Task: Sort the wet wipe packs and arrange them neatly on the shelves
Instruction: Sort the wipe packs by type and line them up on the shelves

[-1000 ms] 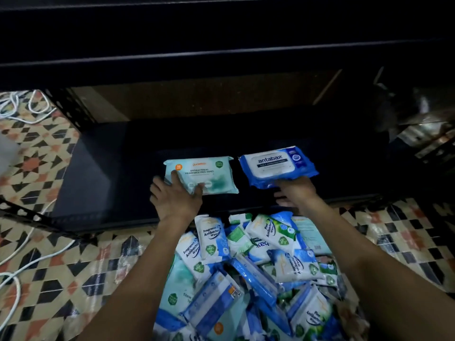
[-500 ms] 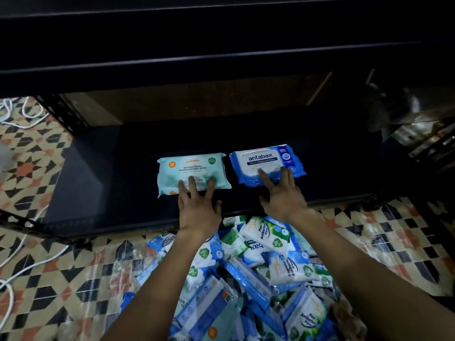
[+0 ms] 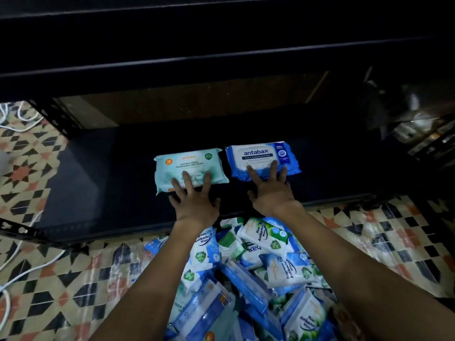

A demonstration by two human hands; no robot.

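Observation:
Two wipe packs lie flat, side by side, on the dark bottom shelf (image 3: 103, 183). The pale teal pack (image 3: 189, 166) is on the left and the blue and white antabax pack (image 3: 261, 156) on the right. My left hand (image 3: 194, 200) has its spread, straight fingers resting on the teal pack's near edge. My right hand (image 3: 273, 190) lies the same way on the near edge of the blue pack. A pile of several mixed wipe packs (image 3: 256, 271) sits on the floor between my forearms.
Darker upper shelves (image 3: 221, 55) overhang the bottom one. Perforated black metal frame bars (image 3: 27, 232) run at the left. White cables (image 3: 14, 269) trail over the patterned tile floor (image 3: 59, 291). Shiny clutter (image 3: 416, 124) sits at the far right.
The right hand set the lifted blue pack down on the shelf. Both hands went from gripping the packs to lying flat on their near edges, and the packs slid slightly deeper.

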